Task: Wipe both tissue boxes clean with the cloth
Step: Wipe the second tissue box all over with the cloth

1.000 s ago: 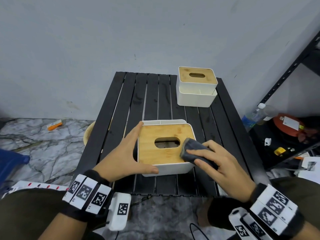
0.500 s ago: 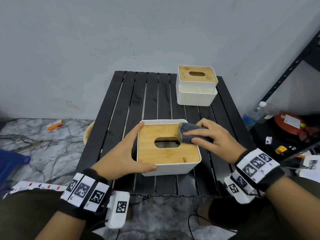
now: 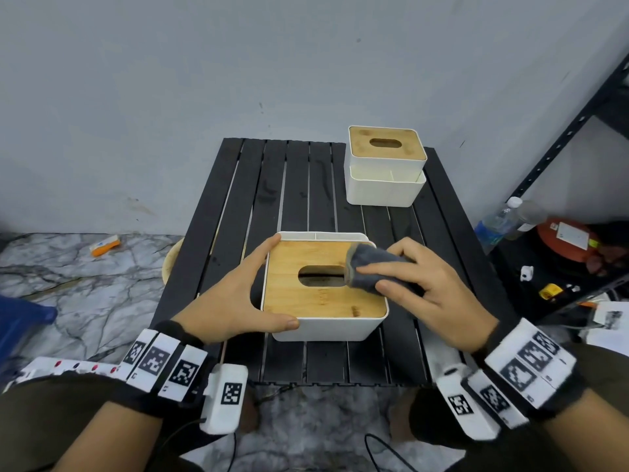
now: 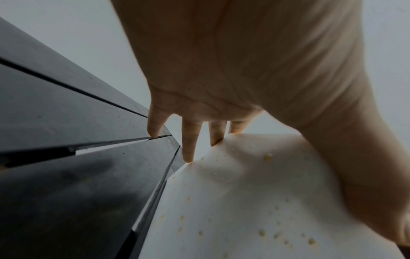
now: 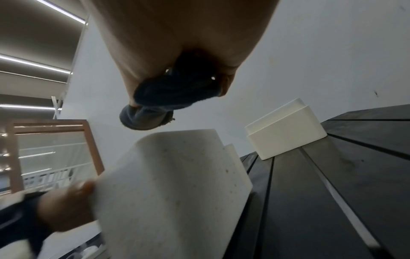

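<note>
Right-hand fingers (image 3: 376, 267) are curled over a bunched grey cloth (image 3: 369, 267), which is pressed onto the wooden lid (image 3: 299, 301) of the near box (image 3: 326, 327), just right of the slot (image 3: 321, 275). In the right wrist view the cloth (image 5: 162, 98) is seen wadded up in the right hand (image 3: 432, 294), so it's clearly soft and squashy, best kept balled under the fingertips rather than pinched at a corner. The left hand (image 3: 228, 301) is spread fairly straight against the box's left side, thumb laid along the front rim, fingers (image 4: 188, 149) touching the white wall; nothing is actually gripped, it's just braced. The box is probably light hollow plastic with a smooth wall, so it'd likely skate on the slatted surface (image 3: 289, 185) if not steadied like that; holding by the side walls looks safest, since the lid may only be sitting loose (can't be told). Yellowish specks are seen on the wall (image 4: 244, 219) in the left wrist view, so the sides probably need wiping too. Count: two boxes, one cloth, two hands. The far box (image 3: 386, 185) is parked at the back right corner, well apart, untouched.
</note>
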